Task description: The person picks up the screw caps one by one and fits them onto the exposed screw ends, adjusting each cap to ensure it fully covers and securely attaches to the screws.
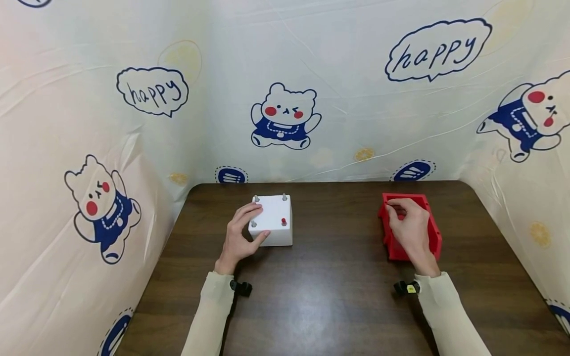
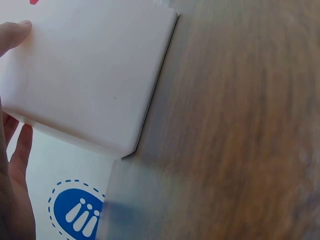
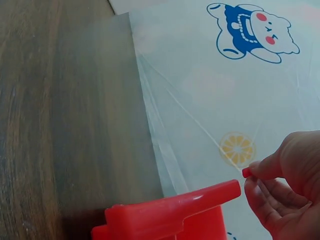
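My left hand [image 1: 237, 238] holds a white box [image 1: 271, 211] at its left side, thumb on the near face and fingers by the far left part. Metal bolts stick up from the corners of the box top. On the near right bolt sits a small red cap [image 1: 283, 222]. Over a red plastic bin [image 1: 435, 240], my right hand [image 1: 410, 228] pinches a small red piece [image 3: 246, 172] between thumb and index finger. In the right wrist view the piece is just beyond the bin's rim [image 3: 212, 192]. The bin's contents are mostly hidden by the hand.
Both things stand near the far edge of a dark wooden table [image 1: 320, 287], the box left and the bin right. A printed cloth [image 1: 347, 109] hangs behind and along both sides. Each wrist wears a small black camera [image 1: 242, 288].
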A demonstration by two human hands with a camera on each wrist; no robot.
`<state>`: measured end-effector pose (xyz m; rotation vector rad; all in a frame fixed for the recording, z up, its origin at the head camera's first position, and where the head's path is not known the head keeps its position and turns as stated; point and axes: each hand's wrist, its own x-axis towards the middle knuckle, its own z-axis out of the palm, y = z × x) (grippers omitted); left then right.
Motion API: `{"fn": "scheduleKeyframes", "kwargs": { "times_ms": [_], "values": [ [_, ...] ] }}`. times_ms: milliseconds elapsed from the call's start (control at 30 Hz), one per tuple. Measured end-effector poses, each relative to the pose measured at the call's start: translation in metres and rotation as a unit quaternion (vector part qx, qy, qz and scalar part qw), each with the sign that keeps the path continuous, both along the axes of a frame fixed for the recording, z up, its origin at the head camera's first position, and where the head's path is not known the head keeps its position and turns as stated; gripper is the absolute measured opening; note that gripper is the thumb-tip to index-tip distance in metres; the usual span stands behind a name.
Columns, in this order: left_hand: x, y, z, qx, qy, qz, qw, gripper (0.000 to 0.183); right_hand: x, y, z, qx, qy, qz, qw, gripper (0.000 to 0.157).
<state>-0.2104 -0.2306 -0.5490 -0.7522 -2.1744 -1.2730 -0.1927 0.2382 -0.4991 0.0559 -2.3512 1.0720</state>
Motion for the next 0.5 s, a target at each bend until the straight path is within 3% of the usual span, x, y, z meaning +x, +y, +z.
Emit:
{"fn": "scheduleKeyframes", "kwargs": {
  "times_ms": [500],
  "values": [
    [-0.0043, -0.0015, -0.0030, 0.004, 0.011, -0.004, 0.9999, 0.064, 0.0017, -0.0082, 0.0012, -0.006, 0.006, 0.010, 1.000, 0.014]
  ]
}}
